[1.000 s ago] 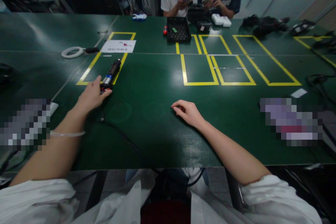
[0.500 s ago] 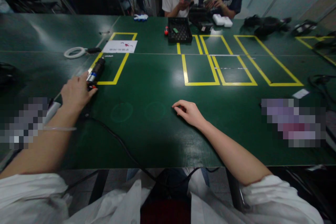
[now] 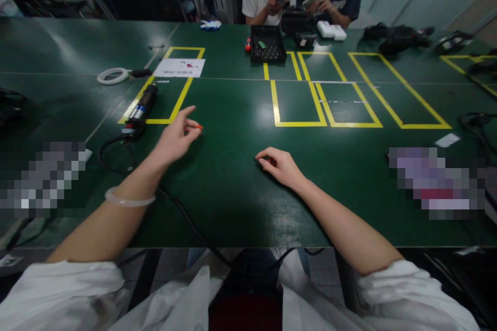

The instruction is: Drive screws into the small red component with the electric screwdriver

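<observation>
My left hand (image 3: 176, 134) is over the green table (image 3: 240, 207), pinching a small orange-red piece (image 3: 199, 127) between thumb and a finger, with the index finger stretched out. To its left lies a black cylindrical tool (image 3: 142, 104) with a blue band, inside a yellow taped outline (image 3: 180, 99). My right hand (image 3: 277, 164) rests on the table near the middle, fingers curled and thumb near the fingertips; whether anything tiny is between them is too small to tell.
A black tray (image 3: 267, 44) with a green piece stands at the back, a red item (image 3: 248, 45) beside it. A white sheet (image 3: 180, 67) and coiled white cable (image 3: 113, 76) lie left. Two people sit opposite. A black cable (image 3: 186, 217) crosses the front edge.
My left hand has moved right, away from the black tool, and now shows an orange-red piece at its fingertips. My right hand has stayed in place.
</observation>
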A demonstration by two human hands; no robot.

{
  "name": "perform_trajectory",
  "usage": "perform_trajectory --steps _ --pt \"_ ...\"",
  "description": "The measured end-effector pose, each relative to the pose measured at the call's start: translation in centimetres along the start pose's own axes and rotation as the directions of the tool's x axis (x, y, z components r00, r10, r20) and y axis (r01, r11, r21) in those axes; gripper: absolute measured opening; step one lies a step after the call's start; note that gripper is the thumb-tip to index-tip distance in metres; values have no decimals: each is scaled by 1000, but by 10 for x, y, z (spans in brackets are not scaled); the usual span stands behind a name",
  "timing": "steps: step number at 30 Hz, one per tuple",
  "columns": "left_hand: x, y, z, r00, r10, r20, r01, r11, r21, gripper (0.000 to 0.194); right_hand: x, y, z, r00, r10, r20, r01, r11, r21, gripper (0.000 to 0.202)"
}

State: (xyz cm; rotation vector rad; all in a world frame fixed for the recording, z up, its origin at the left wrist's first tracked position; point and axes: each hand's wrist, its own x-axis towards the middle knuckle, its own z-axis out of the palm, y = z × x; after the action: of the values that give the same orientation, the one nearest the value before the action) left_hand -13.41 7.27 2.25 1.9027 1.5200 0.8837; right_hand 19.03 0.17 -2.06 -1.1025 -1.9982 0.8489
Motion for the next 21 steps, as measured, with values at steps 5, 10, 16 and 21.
perform_trajectory --steps 5,10,16,21 --pt "-27 60 68 939 18 343 109 931 -348 73 -1 1 2 1000 -18 16 16 996 82 22" --pt "-39 72 96 872 109 478 149 870 -471 69 -1 -2 4 999 -34 34 31 997 72 29" --pt "-41 63 100 896 107 432 75 921 -383 66 2 -3 5 1000 24 -8 -22 984 179 16" --pt "-46 65 99 920 289 263 -215 937 -277 63 6 0 6 963 241 125 -269 787 556 40"
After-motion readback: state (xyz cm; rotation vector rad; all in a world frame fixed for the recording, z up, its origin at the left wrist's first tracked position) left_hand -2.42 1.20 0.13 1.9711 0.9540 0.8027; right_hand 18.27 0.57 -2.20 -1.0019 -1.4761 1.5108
